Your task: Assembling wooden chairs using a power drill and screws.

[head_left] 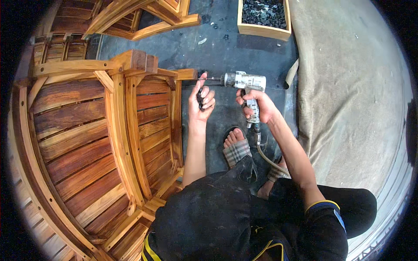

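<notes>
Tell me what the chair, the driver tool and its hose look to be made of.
Chair: solid wood, likely oiled; reddish slats with visible grain, paler golden frame rails. Driver tool in the right hand: bare metal, by its dull silver-grey scuffed body. Hose: probably rubber or plastic, bending smoothly, pale grey. The left hand holds small dark pieces, material unclear.

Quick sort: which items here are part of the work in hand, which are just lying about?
In use:
- silver pistol-grip air driver with hose, held in right hand
- small dark pieces, likely screws, in left hand
- slatted brown wooden chair lying on its side, bit at its leg end

Lying about:
- wooden box of dark pieces
- second wooden frame
- tan cloth sheet
</notes>
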Action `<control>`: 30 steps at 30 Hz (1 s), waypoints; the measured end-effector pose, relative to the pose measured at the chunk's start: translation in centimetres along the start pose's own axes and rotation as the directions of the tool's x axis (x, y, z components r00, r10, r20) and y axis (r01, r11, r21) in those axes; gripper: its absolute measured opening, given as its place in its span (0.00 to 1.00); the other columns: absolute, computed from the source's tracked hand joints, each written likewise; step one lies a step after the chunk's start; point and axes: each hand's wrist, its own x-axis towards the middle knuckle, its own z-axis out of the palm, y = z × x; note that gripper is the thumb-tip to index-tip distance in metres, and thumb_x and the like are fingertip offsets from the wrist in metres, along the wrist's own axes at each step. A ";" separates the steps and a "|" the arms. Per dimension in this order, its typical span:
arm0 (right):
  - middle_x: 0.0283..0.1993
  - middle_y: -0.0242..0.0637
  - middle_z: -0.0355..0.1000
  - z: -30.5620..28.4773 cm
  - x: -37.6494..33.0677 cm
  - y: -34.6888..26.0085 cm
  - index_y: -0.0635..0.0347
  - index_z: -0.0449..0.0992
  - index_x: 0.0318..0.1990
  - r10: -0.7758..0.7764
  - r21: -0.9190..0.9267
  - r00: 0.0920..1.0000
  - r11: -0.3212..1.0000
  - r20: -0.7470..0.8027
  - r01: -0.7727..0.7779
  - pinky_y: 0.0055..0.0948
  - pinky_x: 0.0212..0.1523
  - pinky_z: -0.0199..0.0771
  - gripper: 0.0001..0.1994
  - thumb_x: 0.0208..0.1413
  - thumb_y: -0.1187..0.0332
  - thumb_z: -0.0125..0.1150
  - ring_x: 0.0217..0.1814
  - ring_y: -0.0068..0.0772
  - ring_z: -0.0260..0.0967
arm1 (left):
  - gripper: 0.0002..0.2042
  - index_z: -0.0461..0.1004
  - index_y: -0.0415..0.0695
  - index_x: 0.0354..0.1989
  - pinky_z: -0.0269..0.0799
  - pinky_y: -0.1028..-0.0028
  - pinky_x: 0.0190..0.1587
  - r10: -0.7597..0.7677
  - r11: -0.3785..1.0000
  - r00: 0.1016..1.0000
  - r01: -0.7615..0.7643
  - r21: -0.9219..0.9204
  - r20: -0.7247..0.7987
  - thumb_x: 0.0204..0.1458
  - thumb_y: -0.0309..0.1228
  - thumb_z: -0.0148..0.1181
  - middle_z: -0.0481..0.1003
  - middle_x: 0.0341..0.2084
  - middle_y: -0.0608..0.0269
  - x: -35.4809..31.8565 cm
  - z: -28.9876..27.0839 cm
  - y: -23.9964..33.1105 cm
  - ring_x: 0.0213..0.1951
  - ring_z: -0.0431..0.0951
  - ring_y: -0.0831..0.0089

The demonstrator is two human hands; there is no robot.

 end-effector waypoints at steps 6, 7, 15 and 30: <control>0.29 0.32 0.66 -1.2 -0.3 0.3 0.58 0.67 0.41 0.003 0.159 0.989 0.987 0.149 -0.027 0.27 0.17 0.65 0.13 0.48 0.67 0.55 0.11 0.20 0.54 | 0.18 0.61 0.45 0.58 0.56 0.84 0.12 0.004 0.998 0.995 0.001 -0.055 0.096 0.62 0.36 0.46 0.63 0.16 0.68 0.1 1.6 -0.9 0.16 0.62 0.79; 0.29 0.32 0.66 -1.2 -0.2 0.4 0.58 0.67 0.41 0.007 0.157 0.988 0.987 0.152 -0.031 0.27 0.17 0.65 0.13 0.48 0.67 0.55 0.11 0.20 0.54 | 0.18 0.61 0.45 0.58 0.56 0.84 0.12 0.009 0.998 0.995 -0.004 -0.055 0.095 0.62 0.36 0.46 0.63 0.16 0.68 0.2 1.7 -0.8 0.16 0.62 0.79; 0.30 0.33 0.66 -0.3 -0.2 0.3 0.59 0.68 0.40 -0.058 0.182 0.981 0.983 0.183 0.025 0.24 0.15 0.68 0.11 0.49 0.67 0.56 0.11 0.19 0.55 | 0.14 0.72 0.37 0.43 0.57 0.82 0.14 -0.041 0.972 0.997 0.053 -0.230 0.058 0.60 0.35 0.46 0.64 0.20 0.62 0.8 -0.5 -1.1 0.21 0.63 0.74; 0.30 0.33 0.66 0.2 -0.4 -0.2 0.60 0.67 0.42 -0.045 0.040 0.982 0.998 0.186 0.038 0.26 0.18 0.69 0.14 0.48 0.66 0.55 0.11 0.19 0.56 | 0.09 0.69 0.40 0.38 0.58 0.81 0.14 -0.058 0.984 0.996 0.046 -0.171 -0.068 0.58 0.33 0.51 0.64 0.23 0.63 0.4 -2.3 -1.1 0.22 0.63 0.74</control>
